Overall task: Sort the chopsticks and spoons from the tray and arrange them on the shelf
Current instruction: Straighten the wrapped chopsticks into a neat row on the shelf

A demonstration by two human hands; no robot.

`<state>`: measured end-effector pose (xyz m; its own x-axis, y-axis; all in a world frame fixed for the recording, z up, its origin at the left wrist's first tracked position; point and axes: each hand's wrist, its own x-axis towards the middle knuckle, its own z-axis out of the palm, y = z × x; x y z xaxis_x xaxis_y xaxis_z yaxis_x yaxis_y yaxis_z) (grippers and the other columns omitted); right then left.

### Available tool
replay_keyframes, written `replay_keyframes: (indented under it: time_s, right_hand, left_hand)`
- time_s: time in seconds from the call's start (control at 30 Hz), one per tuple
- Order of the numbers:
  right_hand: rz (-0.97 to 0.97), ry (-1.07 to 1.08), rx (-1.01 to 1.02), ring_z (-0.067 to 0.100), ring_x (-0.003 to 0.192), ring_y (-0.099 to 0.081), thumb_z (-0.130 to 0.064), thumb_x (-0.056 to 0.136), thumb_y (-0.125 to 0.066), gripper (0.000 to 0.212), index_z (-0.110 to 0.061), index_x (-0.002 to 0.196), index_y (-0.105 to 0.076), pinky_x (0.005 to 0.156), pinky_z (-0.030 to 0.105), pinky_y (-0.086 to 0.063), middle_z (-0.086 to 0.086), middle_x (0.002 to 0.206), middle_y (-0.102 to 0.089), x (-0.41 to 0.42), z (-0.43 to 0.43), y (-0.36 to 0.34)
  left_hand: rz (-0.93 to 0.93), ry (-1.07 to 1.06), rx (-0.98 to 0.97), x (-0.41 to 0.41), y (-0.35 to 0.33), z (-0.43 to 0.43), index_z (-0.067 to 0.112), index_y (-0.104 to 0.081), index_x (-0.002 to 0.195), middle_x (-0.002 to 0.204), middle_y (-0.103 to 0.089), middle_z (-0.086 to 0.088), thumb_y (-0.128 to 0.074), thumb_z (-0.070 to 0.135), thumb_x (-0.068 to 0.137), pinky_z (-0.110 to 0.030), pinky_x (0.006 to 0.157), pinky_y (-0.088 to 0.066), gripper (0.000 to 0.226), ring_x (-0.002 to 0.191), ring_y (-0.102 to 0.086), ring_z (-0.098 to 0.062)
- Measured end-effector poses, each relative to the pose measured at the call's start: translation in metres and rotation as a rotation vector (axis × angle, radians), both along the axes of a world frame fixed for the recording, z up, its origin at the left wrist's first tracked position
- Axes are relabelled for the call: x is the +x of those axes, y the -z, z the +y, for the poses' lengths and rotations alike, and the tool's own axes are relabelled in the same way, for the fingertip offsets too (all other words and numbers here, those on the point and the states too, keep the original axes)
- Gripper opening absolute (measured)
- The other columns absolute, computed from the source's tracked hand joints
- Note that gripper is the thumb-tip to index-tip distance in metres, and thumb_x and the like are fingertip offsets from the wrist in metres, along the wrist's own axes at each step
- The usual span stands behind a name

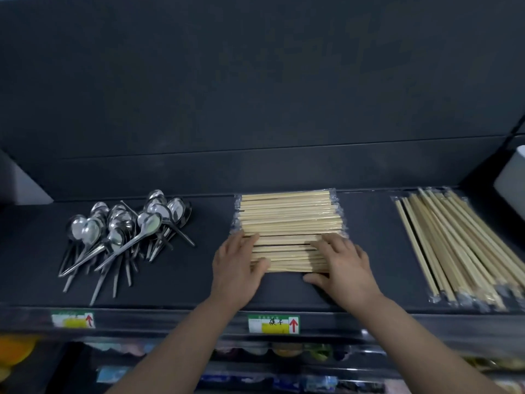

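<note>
**A:** What are the fingers doing?

**B:** The left hand's (235, 270) fingers (246, 239) lie straight and flat on the left end of the stack of wrapped chopsticks (289, 220). The thumb is laid against the stack's front side. They press and grip nothing.

**A:** And the other hand?

**B:** The right hand (345, 270) has its fingers (331, 240) spread and uncurled on the stack's right part. Its thumb rests on the shelf (369, 240) just in front of the stack.

**A:** Where does the stack sit?

**B:** Mid-shelf, with the sticks running parallel to the front edge and the far side close to the back wall.

**A:** And the spoons?

**B:** The metal spoons (122, 231) are a loose heap toward the shelf's left end, well apart from the stack. Their bowls point to the back and their handles to the front edge.

**A:** What is on the right?

**B:** Longer chopsticks (454, 245) in clear wrappers lie at the right end, running from back to front. A white container (511, 177) stands at the back right corner, partly cut off by the frame.

**A:** Anything on the front edge?

**B:** A green-and-yellow label (274, 324) with a red arrow sits below the stack. A blurred second label (73, 319) sits below the spoons.
</note>
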<state>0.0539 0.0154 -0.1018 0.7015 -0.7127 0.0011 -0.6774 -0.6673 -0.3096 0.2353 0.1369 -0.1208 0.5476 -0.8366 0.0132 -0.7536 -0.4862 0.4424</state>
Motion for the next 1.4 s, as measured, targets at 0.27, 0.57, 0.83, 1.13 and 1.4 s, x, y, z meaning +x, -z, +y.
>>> replay_keyframes:
  time_s: [0.27,0.57,0.83,1.13,1.4]
  right_hand:
    - [0.054,0.089,0.071,0.023,0.146,0.019,-0.045,0.102,-0.024,0.057,-0.03,0.153,-0.002,0.118,0.039,0.007,0.003,0.16,0.013,-0.002,-0.007,0.024]
    - [0.092,0.066,-0.003,0.02,0.146,0.019,-0.052,0.1,-0.02,0.058,-0.033,0.153,-0.004,0.119,0.043,0.01,0.0,0.16,0.011,0.004,-0.013,0.029]
    - [0.051,0.045,-0.031,0.019,0.147,0.015,-0.049,0.101,-0.024,0.054,-0.033,0.152,-0.015,0.116,0.047,0.01,0.002,0.161,0.004,0.003,-0.011,0.022]
    - [-0.004,0.086,-0.115,0.018,0.147,-0.017,-0.015,0.098,-0.042,0.039,-0.022,0.137,-0.048,0.118,0.041,-0.015,0.001,0.154,-0.033,-0.054,-0.047,0.012]
    - [-0.053,0.299,-0.205,0.03,0.12,-0.056,-0.004,0.075,-0.067,0.037,-0.017,0.11,-0.069,0.089,0.043,-0.048,0.007,0.121,-0.065,-0.141,-0.103,0.001]
  left_hand:
    - [-0.062,0.045,0.243,-0.009,0.007,-0.019,0.031,0.011,0.153,0.16,0.024,-0.005,-0.023,0.054,0.101,-0.05,0.118,0.01,0.067,0.146,0.026,-0.022]
    - [-0.114,0.065,0.305,-0.007,0.009,-0.021,0.033,0.014,0.152,0.159,0.026,-0.001,-0.016,0.058,0.099,-0.053,0.118,0.01,0.065,0.145,0.028,-0.023]
    - [-0.138,0.104,0.214,-0.013,-0.001,-0.021,0.029,0.004,0.154,0.162,0.017,-0.002,-0.025,0.052,0.101,-0.052,0.119,0.009,0.065,0.147,0.021,-0.022]
    - [-0.149,0.248,-0.087,-0.068,-0.023,-0.085,0.02,-0.044,0.144,0.154,-0.035,0.001,-0.044,0.026,0.101,-0.034,0.117,-0.021,0.044,0.142,-0.025,-0.019]
    - [-0.043,0.359,-0.074,-0.15,-0.031,-0.166,0.019,-0.05,0.138,0.134,-0.058,0.005,-0.048,0.02,0.098,-0.028,0.102,-0.037,0.041,0.124,-0.048,-0.017]
